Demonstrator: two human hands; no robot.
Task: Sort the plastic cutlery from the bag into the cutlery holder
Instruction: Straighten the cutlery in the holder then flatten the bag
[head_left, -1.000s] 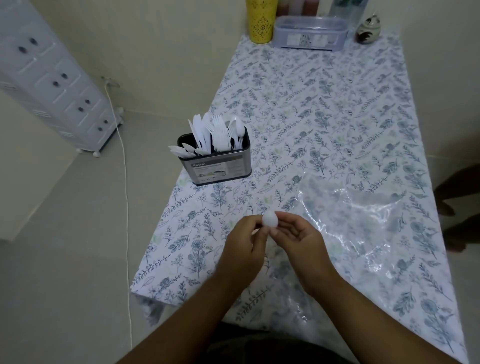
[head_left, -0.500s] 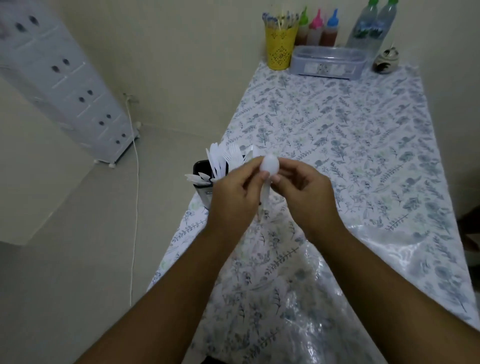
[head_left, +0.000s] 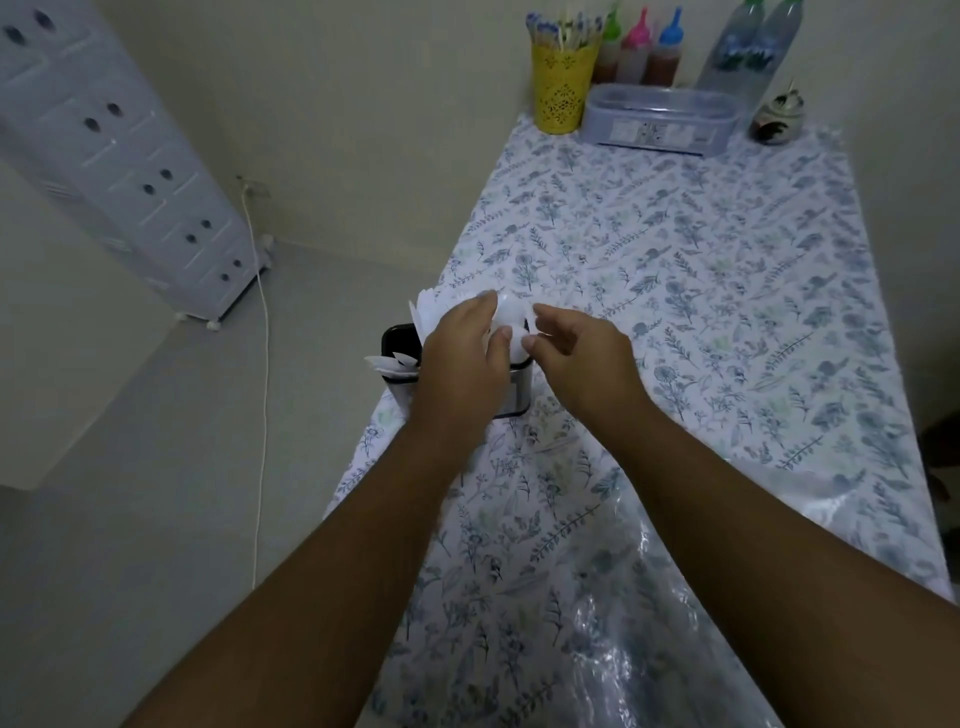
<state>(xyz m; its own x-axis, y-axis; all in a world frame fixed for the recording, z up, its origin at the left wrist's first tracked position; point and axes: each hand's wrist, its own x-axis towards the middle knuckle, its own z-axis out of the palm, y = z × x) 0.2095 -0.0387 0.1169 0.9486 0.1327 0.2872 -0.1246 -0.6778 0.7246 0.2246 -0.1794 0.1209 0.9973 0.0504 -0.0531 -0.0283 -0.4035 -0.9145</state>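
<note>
Presently I am working over the table (head_left: 727, 291), its floral cloth bearing the clear plastic bag (head_left: 675, 623) near me, apparently emptied. Next in size, the cutlery holder (head_left: 511, 387) is standing at the table's left edge, already filled with white pieces. My left hand (head_left: 462, 358) and right hand (head_left: 582, 358) are meeting just above it, fingertips pinching a white plastic spoon (head_left: 506, 317), bowl upward. I judge the insertion step is in hand; next I am needing to lower the handle into the spoon compartment, then let go.
</note>
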